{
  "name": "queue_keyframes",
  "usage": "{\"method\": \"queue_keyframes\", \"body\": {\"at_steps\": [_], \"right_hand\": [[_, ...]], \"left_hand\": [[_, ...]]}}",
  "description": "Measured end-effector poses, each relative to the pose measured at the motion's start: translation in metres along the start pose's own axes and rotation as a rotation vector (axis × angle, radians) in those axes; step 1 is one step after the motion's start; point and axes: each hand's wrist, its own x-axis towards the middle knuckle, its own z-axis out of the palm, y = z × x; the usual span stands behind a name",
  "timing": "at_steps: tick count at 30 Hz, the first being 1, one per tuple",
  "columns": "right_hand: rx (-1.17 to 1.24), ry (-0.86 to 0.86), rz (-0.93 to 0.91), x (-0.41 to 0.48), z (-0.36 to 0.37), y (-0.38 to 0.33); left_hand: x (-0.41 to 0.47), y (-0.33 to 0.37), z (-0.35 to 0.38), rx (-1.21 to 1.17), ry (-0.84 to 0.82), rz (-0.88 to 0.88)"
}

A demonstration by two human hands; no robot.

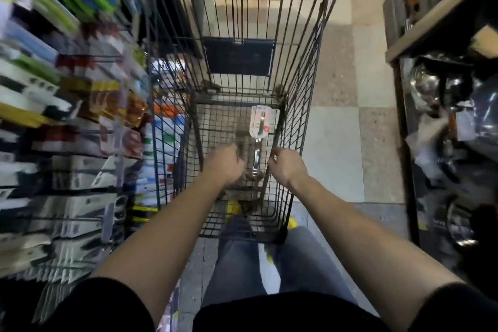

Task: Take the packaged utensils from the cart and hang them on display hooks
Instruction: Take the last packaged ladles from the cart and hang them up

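Observation:
A packaged utensil (259, 127), a metal ladle on a white card, lies on the floor of the wire cart (301, 116) near its right wall. My left hand (225, 167) is down inside the cart just left of the ladle. Its fingers are closed around a blurred grey utensil (239, 140) that sticks up from the fist. My right hand (287, 167) is just right of the ladle's handle with its fingers curled by the cart's right wall. Whether it holds anything is unclear. Display hooks (89, 159) with carded goods fill the rack on the left.
The cart stands in a narrow aisle on a tiled floor (336, 143). A shelf unit (442, 13) with metal pots and wrapped wares lines the right side. The cart's dark child-seat flap (238, 56) hangs at its far end. My legs and yellow shoes are below the cart.

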Motion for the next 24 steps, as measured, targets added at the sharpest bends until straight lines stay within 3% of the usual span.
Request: {"method": "queue_keyframes", "body": {"at_steps": [9,17,21,24], "right_hand": [[0.103,-0.010,0.168,0.127,0.056,-0.002],[0.188,0.054,0.312,0.239,0.112,0.041],[0.330,0.126,0.373,0.272,0.133,0.054],[0.534,0.163,0.437,0.292,0.140,0.052]], "left_hand": [[0.127,-0.030,0.042,-0.189,-0.130,-0.054],[0.236,-0.038,0.109,-0.217,-0.064,-0.079],[0.260,-0.042,0.138,-0.109,-0.021,-0.022],[0.276,-0.036,0.147,-0.331,-0.011,-0.069]]}}
